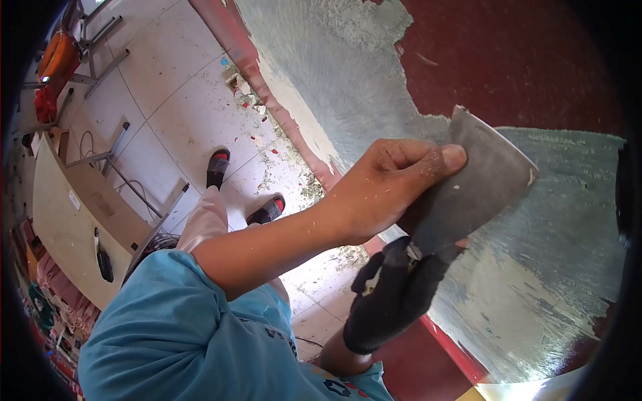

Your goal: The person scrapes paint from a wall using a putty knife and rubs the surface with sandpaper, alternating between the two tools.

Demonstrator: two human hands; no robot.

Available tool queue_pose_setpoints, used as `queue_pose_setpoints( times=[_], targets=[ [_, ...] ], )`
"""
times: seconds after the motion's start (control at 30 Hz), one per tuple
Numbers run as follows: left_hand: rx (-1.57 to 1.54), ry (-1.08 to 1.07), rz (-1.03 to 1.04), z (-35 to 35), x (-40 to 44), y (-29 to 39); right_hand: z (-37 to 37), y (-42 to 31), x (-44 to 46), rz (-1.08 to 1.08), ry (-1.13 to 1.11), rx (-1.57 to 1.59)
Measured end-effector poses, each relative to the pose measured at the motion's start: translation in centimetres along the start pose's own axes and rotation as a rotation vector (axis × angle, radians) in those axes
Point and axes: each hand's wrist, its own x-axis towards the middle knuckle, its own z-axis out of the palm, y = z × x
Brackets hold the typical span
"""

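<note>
Grey scraper [478,187] held btwn both hands [381,190] [394,297].

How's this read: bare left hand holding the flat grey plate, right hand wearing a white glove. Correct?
Not quite: the glove on the right hand is black, not white, as the head view shows. The rest stands: the bare left hand is holding the flat grey plate.
</note>
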Motion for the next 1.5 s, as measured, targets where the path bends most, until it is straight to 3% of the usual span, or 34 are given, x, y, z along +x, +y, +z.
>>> queue_pose_setpoints(
  times=[0.03,0.1,0.13,0.2,0.3,0.43,0.5,0.57,0.6,0.77,0.83,0.87,0.97,1.03,1.07,1.1,1.17,1.23,1.3,1.33,1.37,1.43,1.5],
  targets=[
    [0.001,-0.004,0.0,-0.1,-0.2,-0.4,0.2,0.0,0.1,-0.081,-0.016,-0.031],
    [0.121,-0.082,-0.001,-0.5,-0.7,-0.7,-0.3,-0.5,-0.7,0.024,-0.055,0.096],
    [0.25,-0.008,-0.011,-0.6,-0.4,-0.9,-0.4,-0.6,-0.7,0.068,-0.02,0.094],
    [0.181,0.012,-0.033,-0.6,-0.3,-0.8,-0.2,-1.3,-0.5,0.2,0.018,0.031],
    [0.101,-0.017,-0.029,-0.8,-0.7,-1.4,0.5,-0.5,-1.1,0.08,0.04,0.028],
    [0.104,-0.015,-0.062,-0.4,-0.1,-0.1,0.3,-1.1,-0.3,0.176,0.079,0.037],
    [0.098,0.025,-0.044,-0.6,-0.3,-1.2,-0.3,0.1,-0.7,0.093,0.038,0.007],
    [0.282,-0.002,0.003,-0.9,-0.5,-1.8,-0.2,-0.3,-1.4,0.133,0.042,0.055],
    [0.343,0.01,-0.073,-1.0,-0.4,-1.3,-0.2,-0.7,-1.1,0.135,0.049,0.101],
    [0.073,0.05,0.013,-0.1,-0.4,-1.7,0.0,-1.1,-0.3,0.097,0.029,0.036],
    [0.377,0.018,0.086,-0.8,-0.3,-2.1,-0.2,-1.7,-0.5,0.095,0.022,0.027],
    [0.261,0.002,-0.038,-0.4,-0.4,-0.6,-0.6,-0.4,-0.8,0.063,0.003,0.128],
    [0.013,0.023,0.021,0.8,-0.3,0.5,0.6,-1.1,0.5,0.013,-0.008,0.107],
    [0.089,-0.01,0.028,0.1,-0.8,-0.7,-0.4,-0.4,-0.6,0.002,-0.032,0.121],
    [0.423,0.047,0.03,-0.9,-0.5,-1.6,-0.7,-0.6,-0.9,0.032,-0.048,0.133],
    [0.424,0.047,0.035,-0.7,-0.2,-0.8,-0.9,-0.6,-0.9,0.061,-0.067,0.14],
    [0.035,0.014,-0.01,0.4,-0.1,0.5,0.0,-0.6,-0.6,0.08,0.033,0.162],
    [0.002,0.005,-0.002,0.5,-0.2,0.4,0.7,-0.8,0.0,0.03,0.041,0.01],
    [0.168,-0.04,0.042,-0.7,-0.7,-1.0,0.4,-1.2,-0.4,0.029,0.0,0.064],
    [0.462,0.031,0.024,-1.3,-0.4,-1.4,0.4,-1.3,-0.5,0.084,0.03,0.114],
    [0.457,0.04,0.016,-0.7,-0.4,-0.6,0.2,-1.4,-0.7,0.152,0.061,0.153],
    [-0.043,0.022,-0.049,1.2,-0.3,1.6,0.5,-1.6,-0.2,0.185,0.077,0.073],
    [-0.022,0.053,-0.004,1.3,-0.2,1.2,1.1,-0.7,0.1,0.004,0.039,0.008]
  ],
)
